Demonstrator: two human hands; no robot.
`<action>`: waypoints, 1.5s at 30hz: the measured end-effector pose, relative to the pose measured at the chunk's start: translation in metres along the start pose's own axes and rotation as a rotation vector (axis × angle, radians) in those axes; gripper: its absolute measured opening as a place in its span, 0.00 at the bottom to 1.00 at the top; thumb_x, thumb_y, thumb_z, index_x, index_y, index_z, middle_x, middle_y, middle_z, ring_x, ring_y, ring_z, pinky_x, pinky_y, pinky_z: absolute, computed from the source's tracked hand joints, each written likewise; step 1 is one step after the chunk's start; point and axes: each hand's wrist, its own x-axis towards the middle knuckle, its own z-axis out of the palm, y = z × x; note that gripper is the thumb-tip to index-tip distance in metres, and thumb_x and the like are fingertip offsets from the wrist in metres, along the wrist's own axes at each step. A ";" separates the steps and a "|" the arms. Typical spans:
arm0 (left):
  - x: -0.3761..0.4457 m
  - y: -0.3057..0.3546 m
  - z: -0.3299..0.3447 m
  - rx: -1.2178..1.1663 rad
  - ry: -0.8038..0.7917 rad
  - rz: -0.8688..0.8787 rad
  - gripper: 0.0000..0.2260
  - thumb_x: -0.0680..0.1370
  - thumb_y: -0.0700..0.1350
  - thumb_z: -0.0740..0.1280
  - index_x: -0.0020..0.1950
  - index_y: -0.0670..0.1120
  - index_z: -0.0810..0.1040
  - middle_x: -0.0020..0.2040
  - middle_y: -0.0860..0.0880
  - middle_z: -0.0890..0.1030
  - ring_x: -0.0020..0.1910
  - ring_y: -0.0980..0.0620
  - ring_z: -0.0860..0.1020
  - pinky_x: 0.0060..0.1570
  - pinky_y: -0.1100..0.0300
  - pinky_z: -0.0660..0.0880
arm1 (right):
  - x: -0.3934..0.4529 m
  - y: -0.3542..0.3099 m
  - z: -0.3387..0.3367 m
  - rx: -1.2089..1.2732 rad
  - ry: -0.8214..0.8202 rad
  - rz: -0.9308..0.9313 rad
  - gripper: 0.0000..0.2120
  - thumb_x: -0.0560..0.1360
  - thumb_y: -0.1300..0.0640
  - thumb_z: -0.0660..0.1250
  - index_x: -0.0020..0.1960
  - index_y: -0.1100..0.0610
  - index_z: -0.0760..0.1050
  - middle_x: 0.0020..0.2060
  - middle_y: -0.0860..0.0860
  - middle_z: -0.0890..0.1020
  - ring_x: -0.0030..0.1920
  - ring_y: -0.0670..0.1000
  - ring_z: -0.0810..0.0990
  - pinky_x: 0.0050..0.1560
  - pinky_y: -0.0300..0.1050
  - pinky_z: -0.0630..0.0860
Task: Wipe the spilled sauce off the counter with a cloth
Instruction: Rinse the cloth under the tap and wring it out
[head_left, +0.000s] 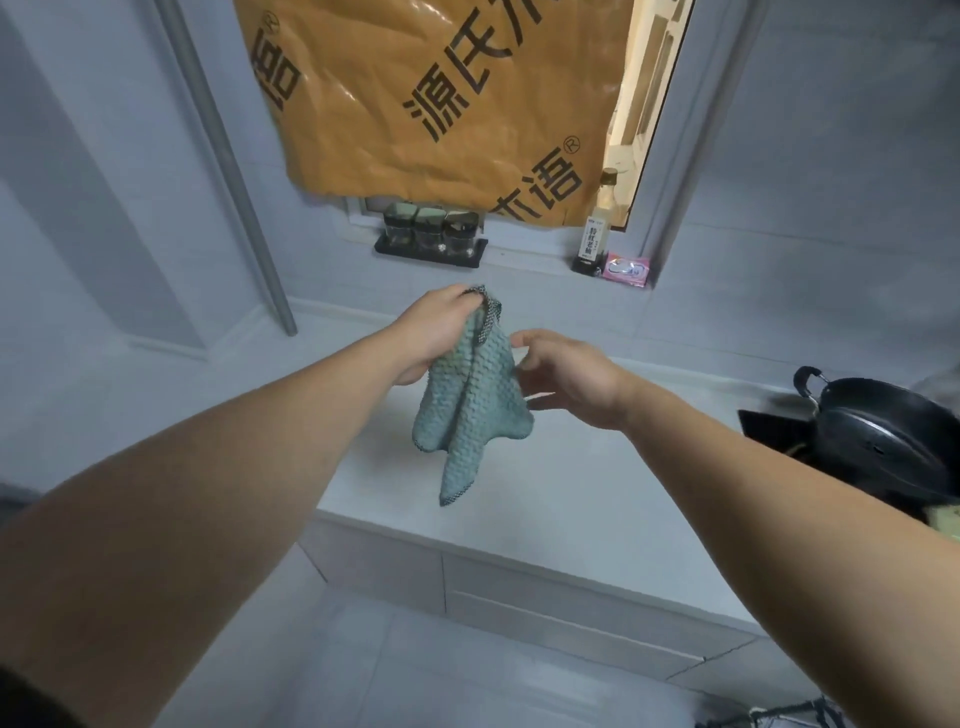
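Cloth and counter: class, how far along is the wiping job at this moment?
Done: the cloth is picked up, pinched at its top by the left hand. In hand: it hangs above the counter, not touching it, while the right hand reaches to its side edge. Left: all the wiping. No sauce spill is visible on the counter from this view.

Counter (545, 499) bare under and around the hanging cloth (467, 410); open passage across its middle and left part. Obstacle right of the cloth: black wok (883, 441) at the counter's right end. Behind it, on the sill: spice rack (431, 236), bottle (597, 228), pink packet (627, 269).
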 end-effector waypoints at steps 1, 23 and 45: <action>0.000 -0.005 -0.007 -0.042 0.025 -0.027 0.10 0.85 0.49 0.59 0.54 0.49 0.79 0.51 0.45 0.84 0.51 0.45 0.83 0.56 0.49 0.79 | 0.008 0.003 0.009 -0.080 -0.070 0.007 0.18 0.70 0.55 0.67 0.59 0.53 0.80 0.49 0.53 0.85 0.49 0.54 0.83 0.55 0.53 0.78; -0.121 -0.153 -0.247 0.279 0.727 -0.608 0.13 0.83 0.46 0.63 0.62 0.40 0.79 0.58 0.40 0.80 0.50 0.44 0.77 0.55 0.47 0.80 | 0.136 0.012 0.251 -0.242 -0.490 0.421 0.11 0.78 0.61 0.73 0.60 0.61 0.77 0.45 0.59 0.82 0.41 0.59 0.80 0.50 0.52 0.77; -0.274 -0.358 -0.505 0.127 0.632 -0.689 0.15 0.80 0.53 0.71 0.56 0.42 0.85 0.47 0.46 0.82 0.46 0.47 0.79 0.48 0.56 0.74 | 0.214 0.015 0.621 -0.855 -0.536 0.015 0.21 0.80 0.42 0.72 0.48 0.62 0.82 0.44 0.53 0.82 0.43 0.54 0.81 0.41 0.46 0.79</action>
